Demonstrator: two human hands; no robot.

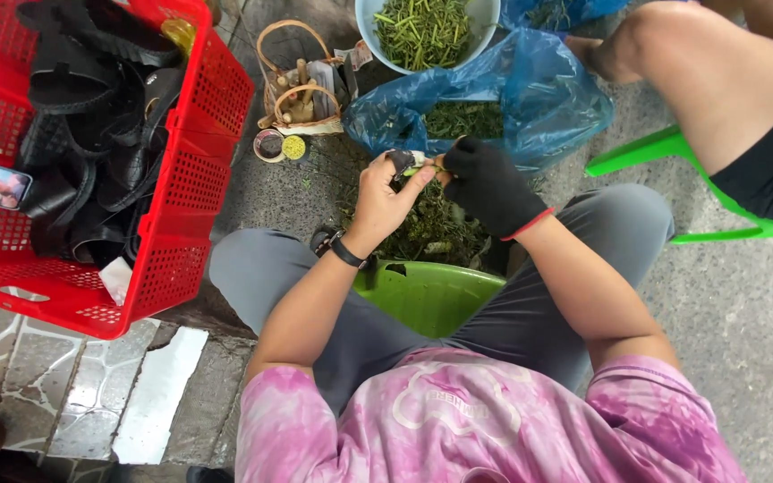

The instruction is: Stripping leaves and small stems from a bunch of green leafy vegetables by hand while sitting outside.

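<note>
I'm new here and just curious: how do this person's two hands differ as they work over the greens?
The left hand is bare with a black band at the wrist; the right hand wears a black glove edged in red. The left hand shows curled fingers with the thumb reaching across; the right hand shows the glove's back. Both meet on one small pale stem above the pile of green trimmings.

The bag (530, 89) lies on the ground, and all places are told from it. Behind the bag stands the bowl (369, 27) with stems in it. Left of the bag sits the small basket (301, 85), and further left the crate (199, 152) with sandals in it. Before the bag, both hands meet: the left hand (385, 192) and the right hand (487, 186), above a heap of stems (436, 234). Right of the bag stands a stool (664, 148).
</note>
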